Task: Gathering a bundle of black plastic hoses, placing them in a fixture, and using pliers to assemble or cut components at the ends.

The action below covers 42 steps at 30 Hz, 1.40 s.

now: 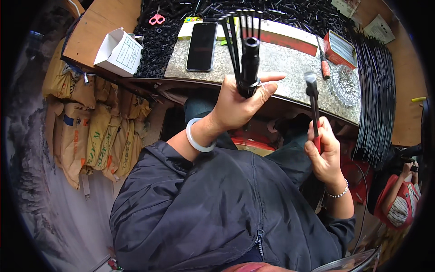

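My left hand (238, 103) is closed round the lower end of a shiny black tube (250, 63), held upright above the table's front edge. Several thin black strips (233, 47) rise beside and behind the tube from the same hand; how they join it is hidden. The thumb and a finger reach out to the right of the tube. To the right, my right hand (325, 152) grips red-handled pliers (313, 97) with the metal head pointing up. The pliers stand apart from the tube.
On the speckled tabletop (283, 59) lie a phone (201, 46), a screwdriver (325, 68) and a glass dish (345, 85). Black parts (156, 52) heap behind, with pink scissors (157, 19). Long black strips (375, 90) hang at right. An open white box (120, 52) stands left, above sacks (74, 136). Another person (401, 199) sits far right.
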Available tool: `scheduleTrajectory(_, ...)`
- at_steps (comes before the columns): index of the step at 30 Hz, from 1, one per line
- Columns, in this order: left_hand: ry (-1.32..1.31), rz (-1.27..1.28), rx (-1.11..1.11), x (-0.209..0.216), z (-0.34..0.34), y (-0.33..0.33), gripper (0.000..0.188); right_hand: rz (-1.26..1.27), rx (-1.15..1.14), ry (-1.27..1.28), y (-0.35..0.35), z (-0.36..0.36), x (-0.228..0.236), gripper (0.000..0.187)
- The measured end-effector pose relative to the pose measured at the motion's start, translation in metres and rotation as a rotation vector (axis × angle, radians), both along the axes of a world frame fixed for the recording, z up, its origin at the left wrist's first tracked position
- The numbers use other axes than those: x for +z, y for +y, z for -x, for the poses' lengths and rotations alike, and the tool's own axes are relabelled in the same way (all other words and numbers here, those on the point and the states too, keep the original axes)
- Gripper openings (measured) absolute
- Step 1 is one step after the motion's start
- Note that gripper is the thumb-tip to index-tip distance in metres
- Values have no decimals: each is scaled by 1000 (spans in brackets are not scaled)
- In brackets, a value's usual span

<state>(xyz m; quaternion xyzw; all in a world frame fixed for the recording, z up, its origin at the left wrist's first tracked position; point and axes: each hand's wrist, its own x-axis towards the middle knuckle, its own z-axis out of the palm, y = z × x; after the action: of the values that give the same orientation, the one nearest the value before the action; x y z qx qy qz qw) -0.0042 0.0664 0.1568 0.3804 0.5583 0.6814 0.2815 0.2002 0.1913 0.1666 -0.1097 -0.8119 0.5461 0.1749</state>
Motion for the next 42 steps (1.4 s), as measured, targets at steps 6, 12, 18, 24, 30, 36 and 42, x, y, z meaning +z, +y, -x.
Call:
scheduleTrajectory(6,91,-38,15,8,-13,5,27,-160,-113,239,-9,42,14,37)
scheduleTrajectory(12,101,-206,15,-7,-12,8,23,-233,-46,341,-17,73,26,32)
scheduleTrajectory(18,-4,41,85,10,-9,-4,21,-273,-170,157,-10,49,24,21)
scheduleTrajectory(24,1,13,163,7,-4,-2,17,-925,-239,58,0,18,32,34)
scheduleTrajectory(30,45,16,157,5,-5,3,25,-1317,-290,-7,-2,14,43,32)
scheduleTrajectory(36,52,-43,137,0,-5,3,25,-1430,-282,17,-8,15,46,20)
scheduleTrajectory(42,0,-18,107,4,-6,-5,17,-1143,-56,-87,-11,9,48,25)
